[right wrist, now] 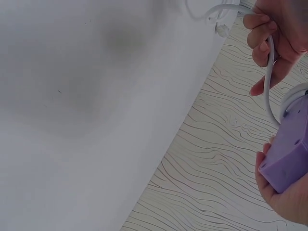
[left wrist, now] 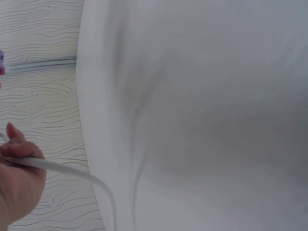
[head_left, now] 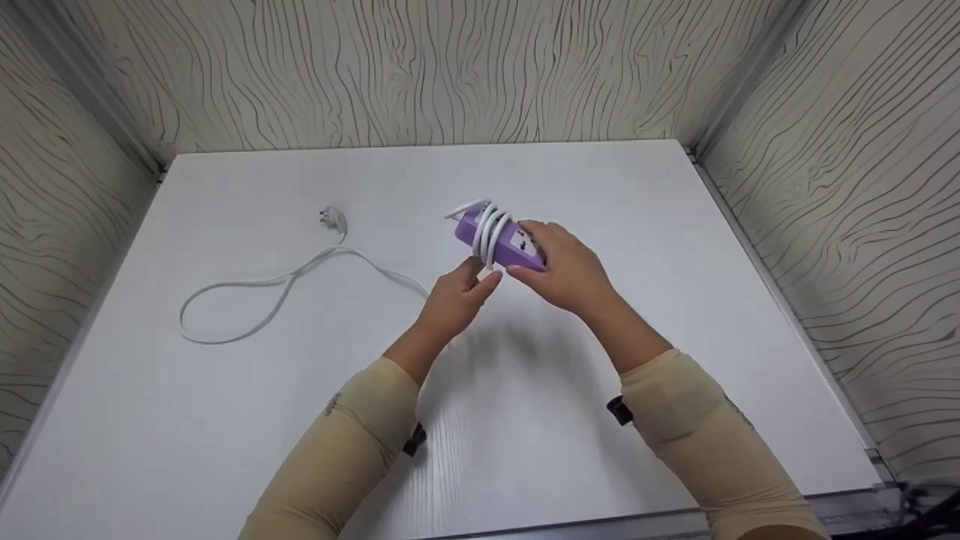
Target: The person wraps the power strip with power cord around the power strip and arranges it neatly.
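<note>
My right hand (head_left: 568,268) grips the near end of a purple power strip (head_left: 469,226) and holds it tilted above the table, its white socket face upward. Several turns of white cord (head_left: 491,229) wrap around the strip's far half. Just below the wraps, my left hand (head_left: 454,300) holds the cord with curled fingers. In the right wrist view the cord (right wrist: 268,91) passes through the left hand (right wrist: 276,38) and up to the purple strip (right wrist: 288,144). From the left hand the loose cord (head_left: 375,264) runs leftward onto the table.
On the white table (head_left: 247,420) at the left lies a loop of the cord (head_left: 217,341), ending in a white plug (head_left: 332,218). Wood-patterned panels (head_left: 420,75) stand behind and at both sides. A metal rail (head_left: 637,521) runs along the near edge.
</note>
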`<action>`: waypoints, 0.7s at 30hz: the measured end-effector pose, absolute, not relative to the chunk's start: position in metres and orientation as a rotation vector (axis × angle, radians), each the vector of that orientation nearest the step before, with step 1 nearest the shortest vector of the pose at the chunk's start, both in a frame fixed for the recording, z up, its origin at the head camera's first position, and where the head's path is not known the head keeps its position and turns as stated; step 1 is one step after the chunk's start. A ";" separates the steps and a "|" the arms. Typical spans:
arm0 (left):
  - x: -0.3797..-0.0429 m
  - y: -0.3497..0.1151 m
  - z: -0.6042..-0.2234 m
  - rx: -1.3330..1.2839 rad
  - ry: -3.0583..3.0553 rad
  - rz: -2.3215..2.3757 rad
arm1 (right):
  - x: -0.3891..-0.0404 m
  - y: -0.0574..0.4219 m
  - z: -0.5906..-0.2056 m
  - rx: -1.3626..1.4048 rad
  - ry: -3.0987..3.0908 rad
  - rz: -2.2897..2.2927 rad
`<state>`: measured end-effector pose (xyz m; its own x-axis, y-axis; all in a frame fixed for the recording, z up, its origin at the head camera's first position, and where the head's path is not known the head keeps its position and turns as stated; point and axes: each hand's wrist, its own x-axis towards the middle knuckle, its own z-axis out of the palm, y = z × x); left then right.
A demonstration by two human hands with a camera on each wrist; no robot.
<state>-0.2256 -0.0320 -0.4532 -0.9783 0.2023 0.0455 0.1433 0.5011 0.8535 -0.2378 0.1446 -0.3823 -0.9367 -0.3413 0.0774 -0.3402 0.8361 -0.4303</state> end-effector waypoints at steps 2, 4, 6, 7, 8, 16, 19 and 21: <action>-0.226 -0.032 -0.455 0.302 2.691 1.486 | -0.239 0.144 -0.383 -0.531 3.015 -0.716; -0.225 -0.032 -0.456 0.284 2.704 1.473 | -0.241 0.144 -0.382 -0.496 3.023 -0.726; -0.224 -0.032 -0.457 0.262 2.694 1.488 | -0.242 0.145 -0.382 -0.459 3.036 -0.740; -0.223 -0.032 -0.457 0.259 2.689 1.497 | -0.244 0.146 -0.382 -0.434 3.044 -0.749; -0.222 -0.032 -0.457 0.258 2.684 1.503 | -0.245 0.147 -0.382 -0.410 3.053 -0.758; -0.211 -0.029 -0.456 0.381 2.678 1.366 | -0.256 0.159 -0.385 -0.251 3.147 -0.723; -0.206 -0.028 -0.456 0.483 2.736 1.243 | -0.260 0.163 -0.387 -0.216 3.179 -0.661; -0.203 -0.030 -0.457 0.549 2.772 1.173 | -0.263 0.167 -0.388 -0.188 3.200 -0.618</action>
